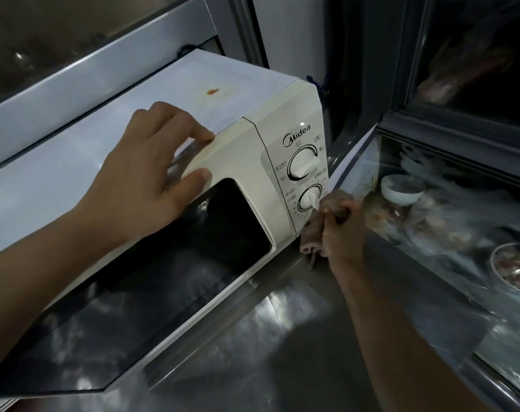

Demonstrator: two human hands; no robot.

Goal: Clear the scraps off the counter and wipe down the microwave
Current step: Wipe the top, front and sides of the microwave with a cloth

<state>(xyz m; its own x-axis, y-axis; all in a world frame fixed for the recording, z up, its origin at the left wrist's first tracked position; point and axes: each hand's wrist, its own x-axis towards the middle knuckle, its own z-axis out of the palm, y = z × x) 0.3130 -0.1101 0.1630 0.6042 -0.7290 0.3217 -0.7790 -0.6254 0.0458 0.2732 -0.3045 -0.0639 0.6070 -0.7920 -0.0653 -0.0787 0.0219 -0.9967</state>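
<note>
Facing lower right: microwave (pixel 246 150) front.

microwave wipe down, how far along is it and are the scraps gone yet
Looks done: the steel counter in front shows no scraps, though only part is in view. In hand: the right hand grips a brown cloth at the right edge of the microwave, beside the lower dial, while the left hand steadies the top front edge. Left: probably the top, where a small stain shows.

Dim, cool light; glare streaks the steel counter (pixel 270 337); edges bend, right side blurred
</note>
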